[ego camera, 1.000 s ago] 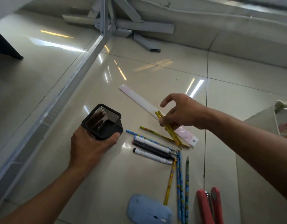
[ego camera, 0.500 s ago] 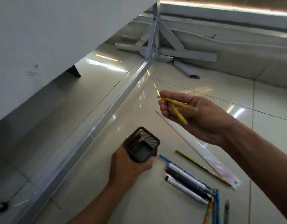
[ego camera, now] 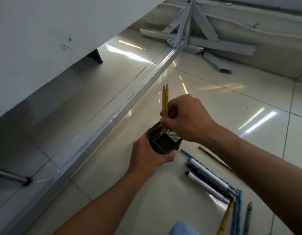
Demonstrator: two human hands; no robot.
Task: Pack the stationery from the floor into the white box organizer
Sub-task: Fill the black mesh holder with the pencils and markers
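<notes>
My left hand (ego camera: 149,156) grips a black mesh pen holder (ego camera: 163,141) from below, lifted above the tiled floor. My right hand (ego camera: 186,117) pinches two yellow pencils (ego camera: 165,102) upright, tips up, with their lower ends inside the holder's mouth. On the floor to the right lie several markers (ego camera: 208,180), a blue pencil (ego camera: 186,152) and a green pencil (ego camera: 213,157). More pencils (ego camera: 235,216) lie near the bottom edge. No white box organizer is in view.
A light blue mouse (ego camera: 182,228) shows at the bottom edge. A grey metal rail (ego camera: 113,114) runs diagonally across the floor to a white metal frame (ego camera: 189,31). A white panel (ego camera: 36,39) overhangs the upper left.
My right hand picked the two yellow pencils off the floor, turned them upright and lowered them into the holder. My left hand raised the holder. The view tilted up.
</notes>
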